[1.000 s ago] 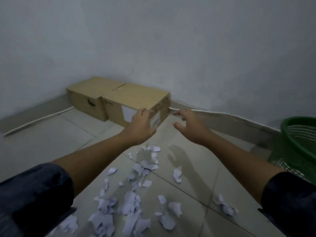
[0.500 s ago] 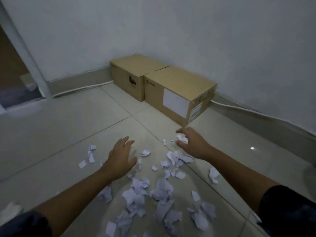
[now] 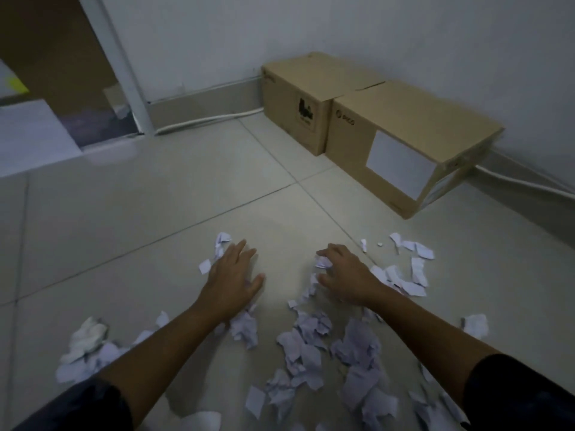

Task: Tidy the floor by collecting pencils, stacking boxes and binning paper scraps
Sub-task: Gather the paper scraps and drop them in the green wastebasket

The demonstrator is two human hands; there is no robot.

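Observation:
Torn white paper scraps [image 3: 306, 343] lie scattered over the tiled floor in front of me. My left hand [image 3: 233, 278] lies flat on the floor with straight fingers, touching scraps at its left edge and under the wrist. My right hand [image 3: 345, 275] has curled fingers closing on a paper scrap [image 3: 323, 262]. Two brown cardboard boxes stand side by side against the far wall: the left box [image 3: 306, 98] with a black print, the right box [image 3: 401, 141] with a white label. No pencils are in view.
A crumpled white wad [image 3: 88, 335] lies at the lower left. More scraps [image 3: 410, 265] sit to the right of my right hand. A white door frame [image 3: 124, 73] and doorway are at the far left. A white cable [image 3: 205, 121] runs along the baseboard.
Both hands came down from near the boxes to the floor among the scraps. My view swung left, and the green basket left the frame. The right fingers closed on a scrap.

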